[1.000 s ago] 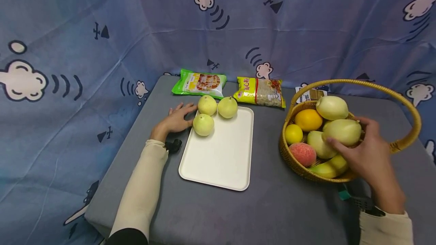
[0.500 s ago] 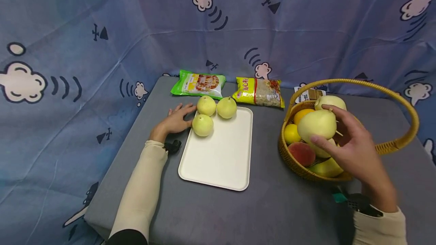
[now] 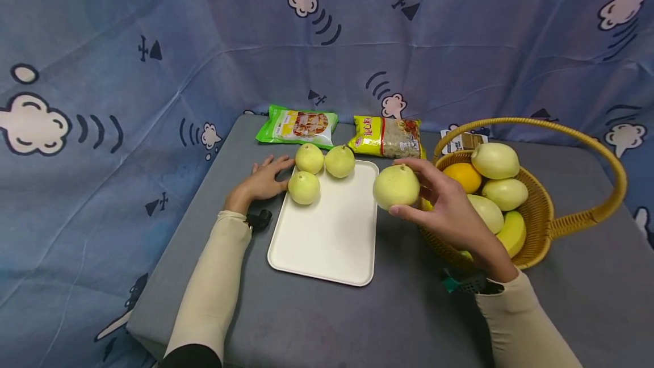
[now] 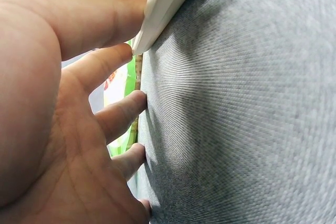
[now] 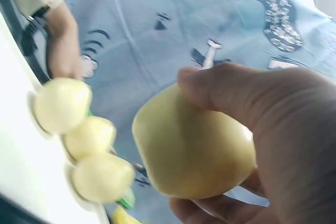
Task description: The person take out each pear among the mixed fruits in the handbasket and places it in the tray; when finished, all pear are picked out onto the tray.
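My right hand (image 3: pixel 447 203) grips a pale yellow-green pear (image 3: pixel 395 186) and holds it up at the right edge of the white tray (image 3: pixel 334 237). Its thumb and fingers press opposite sides of the pear in the right wrist view. Three similar pears (image 3: pixel 304 188) sit together in the tray's far left corner. My left hand (image 3: pixel 263 180) rests by that corner, fingers spread. In the left wrist view, its thumb and a finger (image 4: pixel 107 64) touch the tray's rim (image 4: pixel 163 9), while other fingertips rest on the grey cloth.
A wicker basket (image 3: pixel 541 231) with a tall handle stands right, holding an orange (image 3: pixel 462 176), a banana (image 3: pixel 512 234) and several pale fruits (image 3: pixel 494 161). Behind the tray lie a green food packet (image 3: pixel 298 126) and a yellow one (image 3: pixel 388 136). A patterned curtain (image 3: pixel 327 33) hangs behind the table.
My right hand has lifted the pear out of the basket and carried it left to the tray's edge. The left hand and the three pears on the tray stay put.
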`<state>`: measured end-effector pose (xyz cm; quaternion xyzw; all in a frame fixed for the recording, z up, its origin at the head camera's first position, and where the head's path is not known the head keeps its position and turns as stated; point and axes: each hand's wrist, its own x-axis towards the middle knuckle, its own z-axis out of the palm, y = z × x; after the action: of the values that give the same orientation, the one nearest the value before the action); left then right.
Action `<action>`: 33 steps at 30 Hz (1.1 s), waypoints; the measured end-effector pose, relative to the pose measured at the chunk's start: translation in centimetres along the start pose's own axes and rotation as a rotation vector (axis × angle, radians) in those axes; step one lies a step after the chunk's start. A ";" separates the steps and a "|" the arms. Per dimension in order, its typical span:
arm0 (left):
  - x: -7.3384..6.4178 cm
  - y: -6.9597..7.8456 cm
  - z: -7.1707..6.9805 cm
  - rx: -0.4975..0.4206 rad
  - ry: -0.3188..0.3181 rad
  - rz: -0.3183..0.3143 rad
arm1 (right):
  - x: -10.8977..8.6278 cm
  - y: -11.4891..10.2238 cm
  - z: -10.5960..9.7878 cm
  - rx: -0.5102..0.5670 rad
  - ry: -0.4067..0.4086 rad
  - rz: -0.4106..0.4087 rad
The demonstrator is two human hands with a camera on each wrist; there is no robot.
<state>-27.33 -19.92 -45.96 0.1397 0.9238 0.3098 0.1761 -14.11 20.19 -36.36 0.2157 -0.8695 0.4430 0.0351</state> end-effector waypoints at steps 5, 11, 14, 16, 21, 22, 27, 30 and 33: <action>0.0 0.0 0.0 -0.007 0.000 -0.002 | 1.8 0.6 2.2 0.017 -0.062 -0.032; 0.2 -0.2 0.1 0.008 0.004 -0.009 | 3.5 1.9 4.6 0.054 -0.092 -0.048; 0.2 -0.2 0.1 0.008 0.001 -0.010 | 4.3 2.6 5.8 0.068 -0.104 -0.042; 0.3 -0.3 0.1 0.007 0.001 -0.009 | 4.8 3.0 6.7 0.083 -0.113 -0.041; 0.3 -0.3 0.1 0.005 0.004 -0.007 | 5.8 4.0 8.7 0.123 -0.135 -0.051; 0.3 -0.3 0.1 0.004 0.004 -0.007 | 6.0 4.2 9.1 0.122 -0.137 -0.051; 0.2 -0.1 0.1 0.003 0.008 0.000 | 6.5 4.9 10.8 0.136 -0.139 -0.044; 0.1 0.0 0.2 -0.003 0.013 0.004 | 6.7 5.2 11.5 0.135 -0.133 -0.038; 0.0 0.1 0.2 -0.010 0.015 0.003 | 6.8 5.4 12.1 0.127 -0.121 -0.028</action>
<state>-27.21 -19.69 -46.04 0.1378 0.9235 0.3155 0.1692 -20.87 11.19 -46.04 0.2561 -0.8371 0.4827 -0.0250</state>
